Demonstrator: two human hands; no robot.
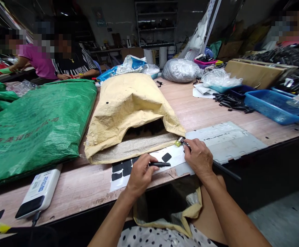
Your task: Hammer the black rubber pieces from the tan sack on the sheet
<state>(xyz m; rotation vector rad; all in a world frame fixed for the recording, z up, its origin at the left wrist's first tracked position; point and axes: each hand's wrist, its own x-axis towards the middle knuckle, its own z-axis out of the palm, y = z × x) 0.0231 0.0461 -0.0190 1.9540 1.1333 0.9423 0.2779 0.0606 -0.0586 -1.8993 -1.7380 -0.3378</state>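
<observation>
My left hand (141, 171) is closed around a short black plastic stick (161, 164), which points right above the table's front edge. My right hand (198, 155) grips what looks like a small hammer (228, 170), with a long black handle and a silver and yellow-green head (179, 141). That head is by the right corner of a yellow woven sack (136, 92), whose mouth gapes toward me over dark contents. Under my hands lies a white sheet (149, 175) with black rounded-square pads (167, 157). Another open yellow sack (187, 219) rests on my lap.
A green sack (36, 123) and white power bank (39, 192) lie left. A grey plastic sheet (229, 137), blue tray (270, 106), cardboard box (254, 72) and piles of black parts (233, 103) are right. Two people (74, 61) sit across at left, another far right.
</observation>
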